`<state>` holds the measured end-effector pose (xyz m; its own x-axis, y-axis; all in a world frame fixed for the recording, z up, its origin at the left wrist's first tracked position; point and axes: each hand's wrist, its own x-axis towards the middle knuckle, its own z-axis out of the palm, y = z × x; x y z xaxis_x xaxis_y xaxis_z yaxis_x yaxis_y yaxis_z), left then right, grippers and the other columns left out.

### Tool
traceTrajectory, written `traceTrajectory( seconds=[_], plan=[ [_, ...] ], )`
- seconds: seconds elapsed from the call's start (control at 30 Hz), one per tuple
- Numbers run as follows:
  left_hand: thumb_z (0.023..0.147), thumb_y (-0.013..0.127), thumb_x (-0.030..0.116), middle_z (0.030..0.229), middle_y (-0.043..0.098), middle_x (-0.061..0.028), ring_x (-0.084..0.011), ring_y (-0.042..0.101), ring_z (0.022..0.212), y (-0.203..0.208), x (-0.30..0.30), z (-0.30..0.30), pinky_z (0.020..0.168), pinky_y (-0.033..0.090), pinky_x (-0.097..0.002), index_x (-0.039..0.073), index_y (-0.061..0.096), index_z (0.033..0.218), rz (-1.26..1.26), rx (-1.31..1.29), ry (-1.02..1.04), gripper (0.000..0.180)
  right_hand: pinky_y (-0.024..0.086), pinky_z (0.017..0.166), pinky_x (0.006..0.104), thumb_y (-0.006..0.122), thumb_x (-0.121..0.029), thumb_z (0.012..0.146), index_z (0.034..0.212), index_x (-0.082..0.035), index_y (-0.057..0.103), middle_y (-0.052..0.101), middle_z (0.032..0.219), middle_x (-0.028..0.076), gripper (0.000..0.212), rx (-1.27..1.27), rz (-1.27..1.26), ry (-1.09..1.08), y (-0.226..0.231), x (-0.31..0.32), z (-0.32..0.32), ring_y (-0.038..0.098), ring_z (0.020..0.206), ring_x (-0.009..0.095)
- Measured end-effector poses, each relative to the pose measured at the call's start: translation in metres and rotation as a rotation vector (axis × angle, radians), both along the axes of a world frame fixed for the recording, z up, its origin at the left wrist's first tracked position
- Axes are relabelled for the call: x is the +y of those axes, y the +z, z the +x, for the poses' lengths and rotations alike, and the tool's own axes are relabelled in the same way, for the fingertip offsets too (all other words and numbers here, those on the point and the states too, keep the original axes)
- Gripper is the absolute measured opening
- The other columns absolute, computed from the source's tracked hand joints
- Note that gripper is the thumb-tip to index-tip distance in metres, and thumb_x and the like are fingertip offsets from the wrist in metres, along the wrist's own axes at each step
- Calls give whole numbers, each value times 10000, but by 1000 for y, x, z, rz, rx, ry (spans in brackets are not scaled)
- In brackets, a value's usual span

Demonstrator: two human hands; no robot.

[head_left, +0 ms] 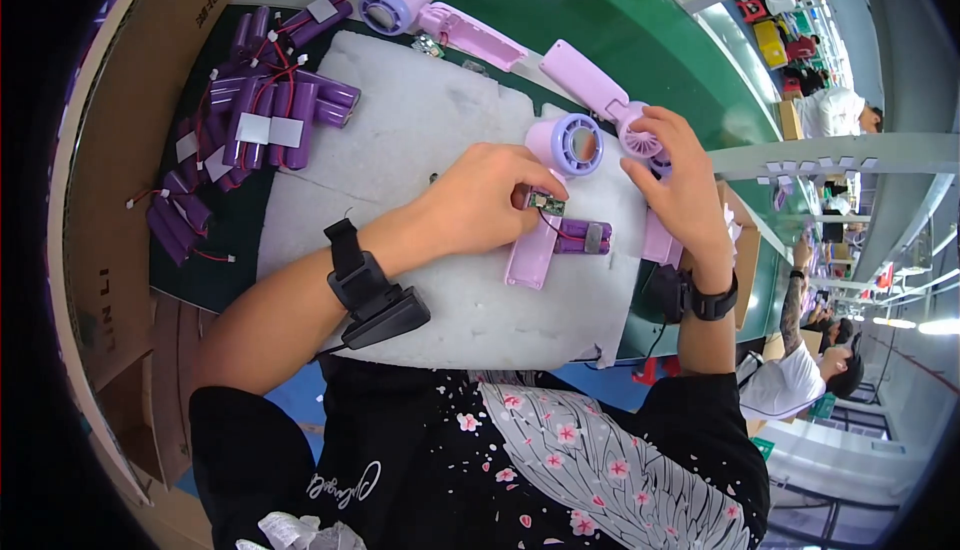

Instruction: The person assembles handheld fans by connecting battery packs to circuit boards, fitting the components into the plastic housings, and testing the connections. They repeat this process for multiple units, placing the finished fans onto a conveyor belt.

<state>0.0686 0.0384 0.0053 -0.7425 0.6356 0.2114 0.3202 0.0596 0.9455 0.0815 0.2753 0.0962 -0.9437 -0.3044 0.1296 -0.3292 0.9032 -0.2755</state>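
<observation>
My left hand (pixel 485 195) is closed in a pinch on a small green circuit board (pixel 549 204). The board sits at the top of a pink handle shell (pixel 532 253), just below the round lilac fan head (pixel 576 145). A purple battery pack (pixel 570 237) lies beside the handle, with thin wires running near the board. My right hand (pixel 682 180) is raised with thumb and fingers apart, holding nothing. Its fingertips overlap another pink fan (pixel 640 128) behind it; whether they touch it I cannot tell.
Purple battery packs (pixel 255 120) with white connectors are heaped at the left, beside a cardboard box (pixel 120 200). A white foam mat (pixel 380 100) covers the green bench. At the back lie an opened fan (pixel 400 0) and a pink handle cover (pixel 580 75). Other people work at the right.
</observation>
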Motion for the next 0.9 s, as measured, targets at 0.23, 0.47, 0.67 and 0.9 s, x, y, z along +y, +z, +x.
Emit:
traceTrajectory(
  seconds=[0.23,0.47,0.67,0.9],
  plan=[
    [683,632,-27,942,669,-90,-163,614,653,7,-5,-3,611,508,-279,71,733,997,-60,-10,15,344,433,966,393,721,-99,762,1118,-39,601,567,1251,159,381,-113,-265,-99,-14,-14,23,551,1146,335],
    [696,629,-37,943,669,-75,-133,602,649,9,-10,-7,598,496,-259,66,731,1003,-80,-62,0,339,456,933,400,715,-138,732,1167,-45,618,588,1214,155,455,396,72,-176,-54,21,-58,585,1076,352],
    [702,639,-33,962,667,-71,-128,601,660,6,-9,-8,609,496,-252,65,728,1011,-74,-69,-2,336,450,953,374,700,-150,694,1198,-54,614,583,1219,170,520,-130,84,-264,-37,29,-82,579,1087,352],
    [703,642,-26,967,665,-71,-129,603,673,8,-5,-5,617,497,-254,65,726,1019,-71,-48,5,339,449,951,374,714,-147,707,1187,-51,622,604,1186,146,498,-149,34,-244,-28,39,-60,587,1076,336]
  ],
)
